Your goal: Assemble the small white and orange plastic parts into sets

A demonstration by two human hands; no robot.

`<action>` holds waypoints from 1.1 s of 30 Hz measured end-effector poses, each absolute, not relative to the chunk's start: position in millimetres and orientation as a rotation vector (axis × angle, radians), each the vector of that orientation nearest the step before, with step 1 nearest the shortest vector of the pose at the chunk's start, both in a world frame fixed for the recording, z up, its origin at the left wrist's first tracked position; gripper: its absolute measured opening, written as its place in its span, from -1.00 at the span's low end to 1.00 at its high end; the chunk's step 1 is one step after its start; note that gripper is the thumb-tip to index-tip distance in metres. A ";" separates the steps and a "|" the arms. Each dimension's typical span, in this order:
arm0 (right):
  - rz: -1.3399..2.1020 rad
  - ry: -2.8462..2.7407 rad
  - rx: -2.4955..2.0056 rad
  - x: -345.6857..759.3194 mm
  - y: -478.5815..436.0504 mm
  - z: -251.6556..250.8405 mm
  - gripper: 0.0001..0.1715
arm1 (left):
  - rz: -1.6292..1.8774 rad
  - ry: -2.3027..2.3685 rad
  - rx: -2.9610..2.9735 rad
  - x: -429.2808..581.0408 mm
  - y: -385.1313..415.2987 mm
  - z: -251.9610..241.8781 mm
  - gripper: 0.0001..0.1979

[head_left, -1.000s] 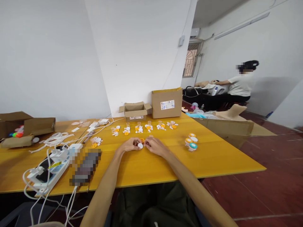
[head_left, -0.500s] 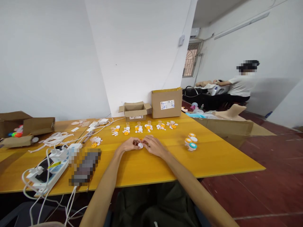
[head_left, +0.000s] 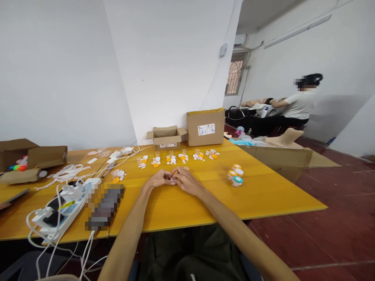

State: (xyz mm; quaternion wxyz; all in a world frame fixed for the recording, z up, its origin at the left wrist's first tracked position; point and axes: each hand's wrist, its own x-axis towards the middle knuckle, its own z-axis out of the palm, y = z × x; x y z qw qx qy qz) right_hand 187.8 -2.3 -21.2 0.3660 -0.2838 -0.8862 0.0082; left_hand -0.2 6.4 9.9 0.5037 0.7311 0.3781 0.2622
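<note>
My left hand [head_left: 160, 178] and my right hand [head_left: 187, 182] meet over the middle of the table, both closed. Between their fingertips is a small clear plastic jar [head_left: 172, 179], mostly hidden by the fingers. Beyond them stands a row of small clear jars [head_left: 184, 152], each with loose white discs and an orange or white lid [head_left: 155, 165] beside it. A similar group with an orange lid [head_left: 116, 180] lies to the left. On the right is a cluster of lidded clear jars, with a teal lid [head_left: 238, 179] in front and orange lids [head_left: 232, 173] behind.
A small open carton [head_left: 166, 139] and a taller cardboard box [head_left: 205, 128] stand by the wall. Power strips [head_left: 72, 210], cables and a blurred-out device [head_left: 107, 207] occupy the left. A dark flat object [head_left: 16, 196] juts in there. A person [head_left: 299, 105] sits far right.
My right fingers have shifted slightly left over the jar, covering more of it. A dark flat object, with part of a hand at it, has come in at the left edge.
</note>
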 end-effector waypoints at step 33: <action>0.096 -2.102 -0.810 196.8 8.8 -23.2 -0.83 | 0.784 1.016 1.703 -10.6 17.7 7.8 -0.65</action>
